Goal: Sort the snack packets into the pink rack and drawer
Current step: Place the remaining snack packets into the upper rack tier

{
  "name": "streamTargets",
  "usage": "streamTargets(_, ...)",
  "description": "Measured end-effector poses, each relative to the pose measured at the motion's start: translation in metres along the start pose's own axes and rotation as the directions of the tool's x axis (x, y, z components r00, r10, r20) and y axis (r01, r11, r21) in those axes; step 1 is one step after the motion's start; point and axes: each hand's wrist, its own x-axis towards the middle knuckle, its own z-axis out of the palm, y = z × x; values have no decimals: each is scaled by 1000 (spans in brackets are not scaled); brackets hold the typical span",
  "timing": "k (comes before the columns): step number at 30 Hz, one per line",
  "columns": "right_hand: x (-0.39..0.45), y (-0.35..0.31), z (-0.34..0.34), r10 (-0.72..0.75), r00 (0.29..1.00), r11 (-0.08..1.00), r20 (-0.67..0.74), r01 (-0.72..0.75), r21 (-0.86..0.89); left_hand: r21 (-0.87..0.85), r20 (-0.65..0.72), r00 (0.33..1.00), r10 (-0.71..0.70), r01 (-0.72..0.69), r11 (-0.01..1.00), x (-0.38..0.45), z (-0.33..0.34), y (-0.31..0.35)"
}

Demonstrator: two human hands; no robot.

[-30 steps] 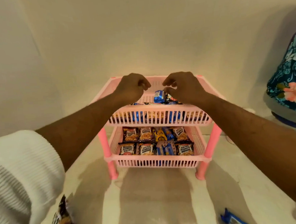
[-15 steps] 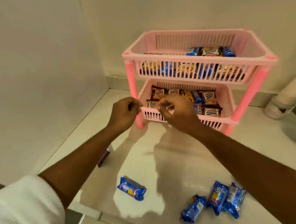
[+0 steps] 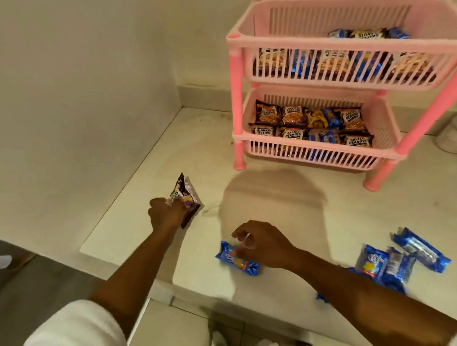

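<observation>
A pink two-tier rack (image 3: 236,97) stands at the back right, both baskets holding several peanut and biscuit packets. My left hand (image 3: 164,214) grips a dark brown peanut packet (image 3: 186,195) near the counter's left side, tilted up on one corner. My right hand (image 3: 264,244) rests over a blue biscuit packet (image 3: 241,261) lying on the counter, fingers curled at its top edge; whether it grips the packet is unclear. Several more blue biscuit packets (image 3: 388,263) lie to the right of my right forearm.
The pale counter (image 3: 290,195) ends in a front edge just below my hands, with a tiled floor beneath. A wall (image 3: 70,102) closes the left side and back. A white object (image 3: 452,137) sits behind the rack's right leg.
Both hands have drawn back from the rack's lower basket down to the counter front. The left hand has taken hold of the brown packet; the right has come down onto a blue packet.
</observation>
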Motion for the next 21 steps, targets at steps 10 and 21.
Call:
streamTargets(10, 10, -11, 32, 120, 983, 993, -137, -119, 15, 118, 253, 967, 21, -52, 992, 37, 15, -6)
streamTargets(21, 8, -33, 52, 205, 944, 955, -257, -250, -159, 195, 471, 871, 138, -256, 947, 39, 18, -17)
